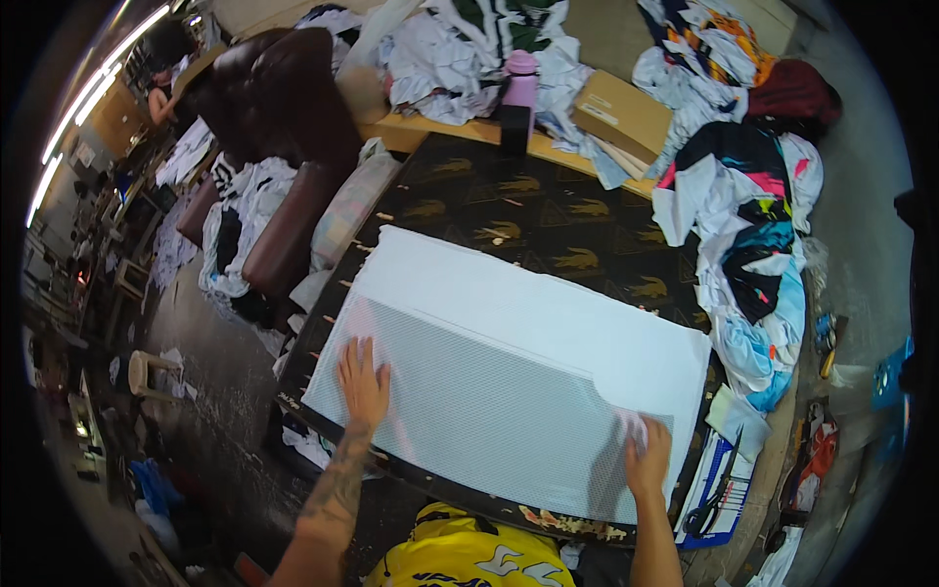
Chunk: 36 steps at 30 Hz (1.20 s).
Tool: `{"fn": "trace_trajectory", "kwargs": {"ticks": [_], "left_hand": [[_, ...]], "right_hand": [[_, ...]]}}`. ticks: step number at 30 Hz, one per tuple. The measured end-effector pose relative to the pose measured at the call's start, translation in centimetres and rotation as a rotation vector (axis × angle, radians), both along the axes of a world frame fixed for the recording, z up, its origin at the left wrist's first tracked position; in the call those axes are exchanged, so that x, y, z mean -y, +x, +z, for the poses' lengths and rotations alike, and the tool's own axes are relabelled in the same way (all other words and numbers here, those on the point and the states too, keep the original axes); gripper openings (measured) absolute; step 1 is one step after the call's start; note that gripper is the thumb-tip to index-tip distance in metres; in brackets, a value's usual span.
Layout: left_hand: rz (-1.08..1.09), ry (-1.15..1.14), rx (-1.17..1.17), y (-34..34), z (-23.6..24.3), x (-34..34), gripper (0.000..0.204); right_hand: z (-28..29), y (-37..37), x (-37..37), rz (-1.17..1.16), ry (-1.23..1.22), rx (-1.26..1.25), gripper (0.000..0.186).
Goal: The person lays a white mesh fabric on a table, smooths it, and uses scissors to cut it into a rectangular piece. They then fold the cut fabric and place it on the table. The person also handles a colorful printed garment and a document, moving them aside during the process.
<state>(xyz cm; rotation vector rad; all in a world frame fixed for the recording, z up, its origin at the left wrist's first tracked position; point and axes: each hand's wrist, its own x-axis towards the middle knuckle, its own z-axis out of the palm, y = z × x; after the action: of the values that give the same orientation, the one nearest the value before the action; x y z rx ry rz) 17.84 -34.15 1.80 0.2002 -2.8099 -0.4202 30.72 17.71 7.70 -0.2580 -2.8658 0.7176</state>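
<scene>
One maroon armchair (279,240) is holding rumpled cloth (240,220) at the far left, while the left hand (363,388) is lying palm-down, fingers slightly spread, on a dotted grey panel (489,401), apparently to keep it flat. That panel is covering the near part of a white sheet (469,279) on a dark, gold-patterned worktop (460,201). At its right end, the right hand (648,460) is curling its fingers, perhaps steadying the corner, though whether they're pinching it I cannot tell, and colourful scraps (724,254) are lying beyond.
</scene>
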Motion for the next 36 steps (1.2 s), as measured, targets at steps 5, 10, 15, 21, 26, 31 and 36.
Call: {"fn": "trace_trajectory", "kwargs": {"ticks": [5, 10, 15, 21, 26, 31, 36], "left_hand": [[-0.268, 0.058, 0.147, -13.9, -2.0, 2.9, 0.04], [-0.009, -0.053, -0.008, -21.9, -1.4, 4.1, 0.041], [-0.386, -0.006, 0.112, -22.5, -1.4, 4.8, 0.05], [-0.302, -0.271, 0.276, -21.6, -1.1, 5.5, 0.079], [-0.203, -0.341, 0.102, -20.1, 1.8, 2.9, 0.082], [-0.7, 0.076, 0.151, -8.1, 2.1, -10.7, 0.069], [-1.104, 0.325, 0.258, 0.0, 2.2, -24.0, 0.038]], "right_hand": [[-3.2, -17.5, 9.4, 0.161, 0.214, 0.175, 0.061], [-2.7, -24.4, 8.7, -0.268, 0.268, 0.349, 0.063], [-2.1, -23.8, 6.9, 0.018, 0.284, 0.427, 0.062], [-1.0, -15.9, 4.8, -0.128, 0.132, 0.037, 0.013], [-0.3, 2.1, -0.5, -0.478, 0.074, 0.249, 0.035], [-4.1, 14.2, -2.2, -0.994, -0.12, 0.303, 0.05], [-5.2, 15.7, -2.9, -0.811, -0.117, 0.285, 0.034]]}}
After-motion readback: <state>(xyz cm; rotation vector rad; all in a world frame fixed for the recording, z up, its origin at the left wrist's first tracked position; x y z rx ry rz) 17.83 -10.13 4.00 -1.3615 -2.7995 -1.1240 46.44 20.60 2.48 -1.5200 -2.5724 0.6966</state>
